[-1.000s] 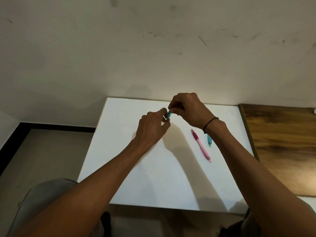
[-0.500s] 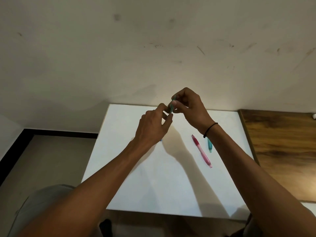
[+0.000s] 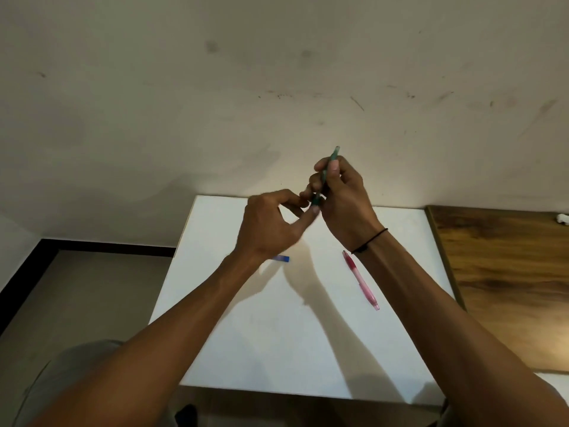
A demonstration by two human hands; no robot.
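Note:
My right hand (image 3: 341,198) holds a teal pen (image 3: 331,163) nearly upright above the far edge of the white table (image 3: 277,349); its top end sticks out above my fingers. My left hand (image 3: 271,226) is just left of it, with thumb and index finger pinching the pen's lower end; that hand is blurred. A small blue pen part (image 3: 281,258) lies on the table, partly hidden under my left wrist. To the right, beside my right forearm, lies a pink pen (image 3: 360,280).
A brown wooden tabletop (image 3: 508,272) adjoins the white table on the right, with a small white object (image 3: 562,218) at its far edge. A scuffed wall stands right behind the tables. Grey floor with black skirting (image 3: 46,251) lies to the left.
Both hands have risen and the teal pen has turned more upright, its top now showing above my right hand. The blue part on the table has come into view.

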